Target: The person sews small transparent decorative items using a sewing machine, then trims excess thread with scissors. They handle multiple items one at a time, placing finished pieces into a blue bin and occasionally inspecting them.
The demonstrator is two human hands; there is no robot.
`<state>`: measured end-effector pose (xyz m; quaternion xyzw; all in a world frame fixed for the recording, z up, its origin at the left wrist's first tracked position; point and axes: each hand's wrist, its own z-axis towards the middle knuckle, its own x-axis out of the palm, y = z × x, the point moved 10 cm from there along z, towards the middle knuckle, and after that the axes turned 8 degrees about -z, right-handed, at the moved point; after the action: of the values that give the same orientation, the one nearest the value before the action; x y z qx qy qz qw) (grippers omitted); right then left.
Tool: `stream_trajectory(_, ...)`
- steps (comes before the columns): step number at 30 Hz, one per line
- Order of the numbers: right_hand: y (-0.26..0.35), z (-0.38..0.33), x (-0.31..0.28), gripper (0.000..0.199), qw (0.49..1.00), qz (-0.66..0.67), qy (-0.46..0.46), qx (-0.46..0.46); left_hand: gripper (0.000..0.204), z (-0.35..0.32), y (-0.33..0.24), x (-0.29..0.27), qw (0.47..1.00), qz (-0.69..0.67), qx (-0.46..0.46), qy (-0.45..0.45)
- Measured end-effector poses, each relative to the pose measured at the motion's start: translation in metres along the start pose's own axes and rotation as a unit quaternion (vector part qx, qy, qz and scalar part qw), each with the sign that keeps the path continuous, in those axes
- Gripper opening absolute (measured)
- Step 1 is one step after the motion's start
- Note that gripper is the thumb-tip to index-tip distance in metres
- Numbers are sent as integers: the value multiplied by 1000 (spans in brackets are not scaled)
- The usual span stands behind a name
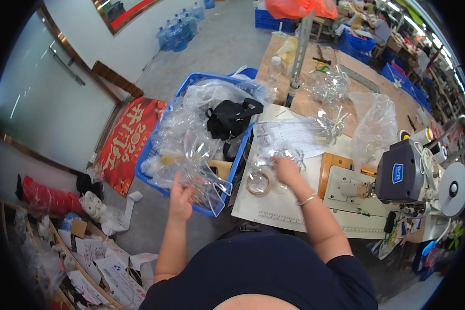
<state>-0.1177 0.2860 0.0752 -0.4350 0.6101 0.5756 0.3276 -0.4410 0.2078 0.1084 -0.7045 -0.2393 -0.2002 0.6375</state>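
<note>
Gripping a clear plastic bag (204, 178) with left hand (181, 198) fingers closed, over the blue crate (155, 150) | right hand (287, 171) fingers curled on clear bags (274, 155) on the surface (274, 206), beside tape roll (259, 183) | sewing machine (403, 178) right.
</note>
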Motion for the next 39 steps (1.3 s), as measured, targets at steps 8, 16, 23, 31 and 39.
stream_trajectory(8, 135, -49, -134, 33, 899, 60, 253, -353, 92, 56, -106, 65, 896, 406, 180, -4)
stream_trajectory(16, 159, -41, -25, 35, 604, 750, 266, -50, 71, 49, 31, 90, 984, -168, -28, 45)
stream_trajectory(23, 139, -61, 40, 27, 879, 427, 184, -105, 54, 6, 53, 56, 996, -62, -65, -11)
stream_trajectory(31, 34, -14, 90, 69, 985, 1, -137, 108, 91, -5, -26, 27, 994, 0, 107, -11)
stream_trajectory(39, 14, -7, 59, 37, 963, 136, -234, -18, 108, -14, -30, 20, 994, 9, 102, 39)
